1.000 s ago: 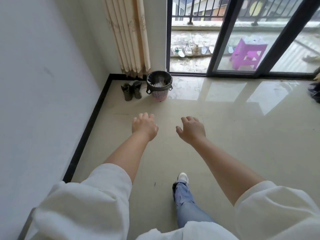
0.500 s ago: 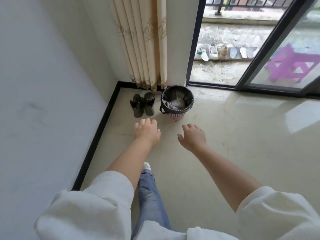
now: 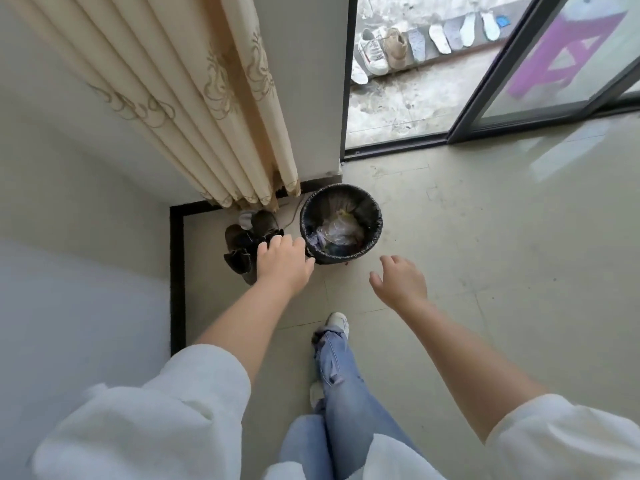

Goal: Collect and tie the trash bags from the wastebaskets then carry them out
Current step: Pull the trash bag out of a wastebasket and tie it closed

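You have one wastebasket (image 3: pixel 341 224) with one black bag (image 3: pixel 374 221) lining it. Two dark boots (image 3: pixel 247 242) sit beside it. One curtain (image 3: pixel 194 98) hangs above. Outside you see two shoes (image 3: pixel 382 51), about six insoles (image 3: pixel 453 31) and one purple stool (image 3: pixel 568 53). Two hands: left hand (image 3: pixel 282 263), right hand (image 3: pixel 401 284).

the left hand (image 3: pixel 282 263) covers part of the dark shoes (image 3: pixel 242 244) and the wastebasket (image 3: pixel 341 228) near rim. contents inside the black trash bag (image 3: pixel 372 216) are too jumbled to identify. purple stool (image 3: pixel 561 60) blurred behind glass, cut off at the top edge.
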